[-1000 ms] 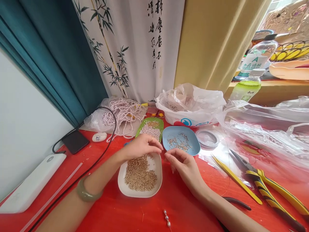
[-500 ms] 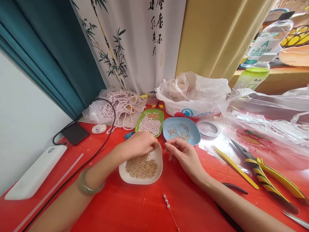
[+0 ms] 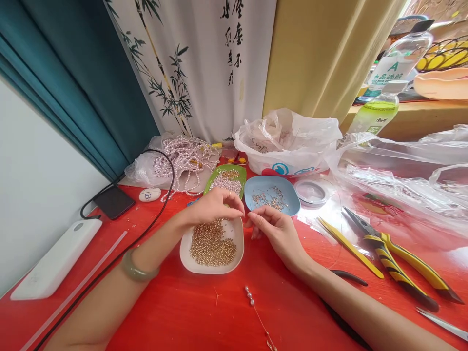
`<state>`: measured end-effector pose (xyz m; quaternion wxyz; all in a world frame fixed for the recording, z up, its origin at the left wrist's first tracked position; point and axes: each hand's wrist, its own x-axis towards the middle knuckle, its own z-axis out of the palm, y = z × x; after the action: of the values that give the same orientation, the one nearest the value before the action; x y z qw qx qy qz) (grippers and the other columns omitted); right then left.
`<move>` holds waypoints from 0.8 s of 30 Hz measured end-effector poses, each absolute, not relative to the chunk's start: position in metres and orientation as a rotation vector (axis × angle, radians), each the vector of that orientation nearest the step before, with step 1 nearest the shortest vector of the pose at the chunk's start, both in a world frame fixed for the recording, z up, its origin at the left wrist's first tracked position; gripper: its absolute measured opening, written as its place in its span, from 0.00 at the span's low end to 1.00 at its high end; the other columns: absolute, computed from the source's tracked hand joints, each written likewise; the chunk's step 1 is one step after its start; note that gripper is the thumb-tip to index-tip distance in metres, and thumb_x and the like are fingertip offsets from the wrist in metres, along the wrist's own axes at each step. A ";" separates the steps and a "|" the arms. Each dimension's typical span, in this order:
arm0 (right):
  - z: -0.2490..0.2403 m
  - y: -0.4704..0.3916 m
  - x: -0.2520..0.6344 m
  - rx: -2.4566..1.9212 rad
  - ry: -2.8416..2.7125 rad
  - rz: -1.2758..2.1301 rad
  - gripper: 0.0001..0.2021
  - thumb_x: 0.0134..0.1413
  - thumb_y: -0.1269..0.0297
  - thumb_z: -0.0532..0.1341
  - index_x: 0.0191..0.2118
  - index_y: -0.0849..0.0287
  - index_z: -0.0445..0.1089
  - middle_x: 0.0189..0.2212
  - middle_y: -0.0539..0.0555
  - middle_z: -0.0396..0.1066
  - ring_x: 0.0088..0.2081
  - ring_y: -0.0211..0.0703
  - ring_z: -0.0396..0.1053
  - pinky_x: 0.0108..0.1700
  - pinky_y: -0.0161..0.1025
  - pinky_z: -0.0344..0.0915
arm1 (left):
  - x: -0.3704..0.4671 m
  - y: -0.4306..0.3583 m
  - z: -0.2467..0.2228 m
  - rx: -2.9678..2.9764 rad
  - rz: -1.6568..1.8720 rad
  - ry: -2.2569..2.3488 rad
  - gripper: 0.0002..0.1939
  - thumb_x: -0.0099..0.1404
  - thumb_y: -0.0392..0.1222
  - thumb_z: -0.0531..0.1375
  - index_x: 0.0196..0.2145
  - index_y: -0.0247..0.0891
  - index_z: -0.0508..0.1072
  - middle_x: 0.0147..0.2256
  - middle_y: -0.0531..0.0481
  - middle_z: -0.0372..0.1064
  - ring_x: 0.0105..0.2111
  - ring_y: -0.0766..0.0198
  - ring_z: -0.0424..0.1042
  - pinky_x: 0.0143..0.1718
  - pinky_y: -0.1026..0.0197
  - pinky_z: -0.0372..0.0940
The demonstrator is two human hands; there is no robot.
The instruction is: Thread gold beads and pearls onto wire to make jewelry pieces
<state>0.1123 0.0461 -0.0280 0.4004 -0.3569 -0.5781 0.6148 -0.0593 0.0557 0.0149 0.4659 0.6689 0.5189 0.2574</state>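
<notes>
I am holding my left hand (image 3: 219,207) above the far part of the white dish (image 3: 239,239), its thumb and forefinger drawn narrowly together. My right hand (image 3: 272,226) is facing it from just beyond the dish's right edge, thumb and fingers bunched in a narrow pinch. The two sets of fingertips are nearly meeting, and whatever they may be gripping is too small for me to tell. Below my left hand, the gold beads (image 3: 212,247) are lying loose, heaped mostly toward the dish's left and near parts. Nearer to me, a few pearls (image 3: 249,296) are sitting in a row on a thin thread (image 3: 260,321), which is running along the red table (image 3: 175,312). Beyond my hands, the green dish (image 3: 243,176) is holding pale and gold beads, and beside it the blue dish (image 3: 292,201) is holding small metallic pieces.
</notes>
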 end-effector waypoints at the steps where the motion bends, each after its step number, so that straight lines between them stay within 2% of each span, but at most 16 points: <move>1: -0.027 0.046 0.113 -0.908 -1.469 1.556 0.08 0.50 0.62 0.57 0.25 0.59 0.65 0.20 0.46 0.68 0.18 0.31 0.61 0.25 0.32 0.60 | -0.059 0.057 0.013 1.525 0.703 1.233 0.03 0.48 0.35 0.60 0.24 0.33 0.71 0.22 0.53 0.67 0.22 0.70 0.64 0.25 0.66 0.59; 6: -0.022 0.042 0.114 -0.915 -1.509 1.546 0.08 0.48 0.65 0.57 0.22 0.59 0.64 0.13 0.44 0.63 0.17 0.33 0.60 0.25 0.33 0.58 | -0.058 0.059 0.005 1.155 0.858 1.096 0.06 0.44 0.35 0.64 0.23 0.34 0.71 0.21 0.55 0.67 0.22 0.71 0.65 0.27 0.65 0.61; 11: -0.022 0.040 0.114 -0.892 -1.513 1.568 0.07 0.46 0.67 0.56 0.21 0.59 0.63 0.15 0.46 0.66 0.17 0.32 0.60 0.25 0.33 0.58 | -0.056 0.058 0.001 1.109 0.824 1.057 0.05 0.46 0.36 0.65 0.24 0.33 0.73 0.22 0.52 0.69 0.22 0.71 0.67 0.26 0.66 0.61; 24: -0.023 0.041 0.114 -0.911 -1.527 1.547 0.07 0.46 0.68 0.55 0.20 0.59 0.62 0.15 0.46 0.66 0.17 0.32 0.60 0.25 0.33 0.58 | -0.057 0.060 -0.006 1.071 0.839 1.046 0.05 0.47 0.35 0.65 0.26 0.33 0.74 0.24 0.52 0.69 0.24 0.72 0.67 0.26 0.68 0.62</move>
<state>0.1144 0.0408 -0.0225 0.3824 -0.3570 -0.5988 0.6064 -0.0566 0.0604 -0.0060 0.6538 0.4721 0.4613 0.3700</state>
